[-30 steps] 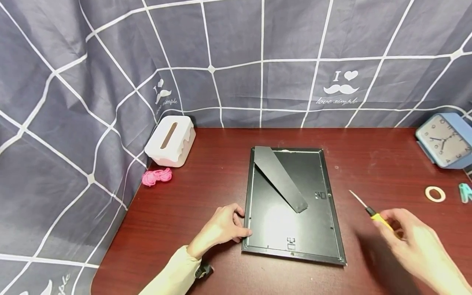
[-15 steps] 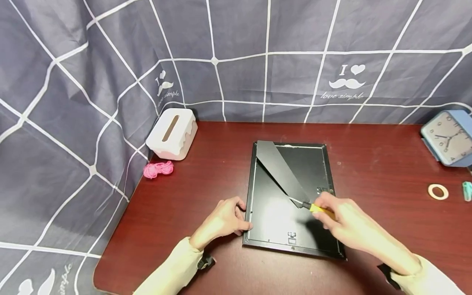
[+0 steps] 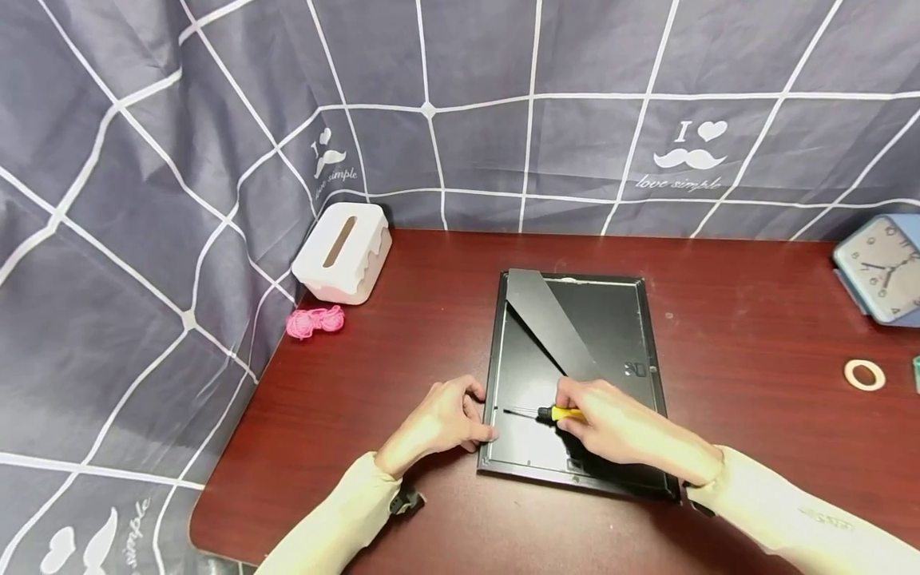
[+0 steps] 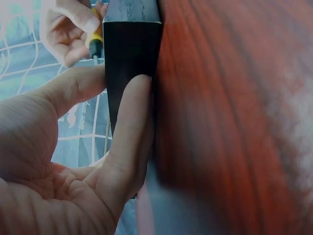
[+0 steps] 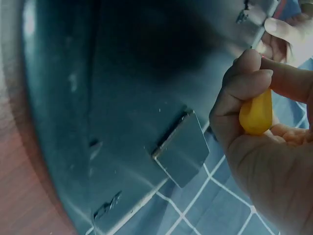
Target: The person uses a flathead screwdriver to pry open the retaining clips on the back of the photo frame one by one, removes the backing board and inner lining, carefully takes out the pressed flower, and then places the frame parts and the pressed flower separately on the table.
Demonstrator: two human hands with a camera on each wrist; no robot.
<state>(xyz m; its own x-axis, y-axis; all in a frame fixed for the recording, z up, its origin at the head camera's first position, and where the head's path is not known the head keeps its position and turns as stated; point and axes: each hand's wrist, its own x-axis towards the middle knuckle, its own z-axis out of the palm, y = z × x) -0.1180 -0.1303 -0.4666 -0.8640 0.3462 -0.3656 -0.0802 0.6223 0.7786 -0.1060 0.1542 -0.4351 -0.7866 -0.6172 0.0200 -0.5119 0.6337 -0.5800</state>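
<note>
A black picture frame lies face down on the table, its easel leg slanting across the backing. At the frame's left edge, my left hand grips the border, thumb over the top and fingers along the side. My right hand pinches a screwdriver with a yellow handle and thin shaft. The shaft points left, its tip close to the small tab on the frame's left inner edge. In the right wrist view the yellow handle sticks out of the curled fingers; the shaft is hidden there.
At the back left stand a white tissue box and a pink yarn bundle. A blue alarm clock and a tape roll are on the right. A grey checked curtain hangs behind the table.
My right hand has carried the screwdriver leftward from the right of the frame, over the backing, to near the left edge. My left hand keeps its hold on the frame.
</note>
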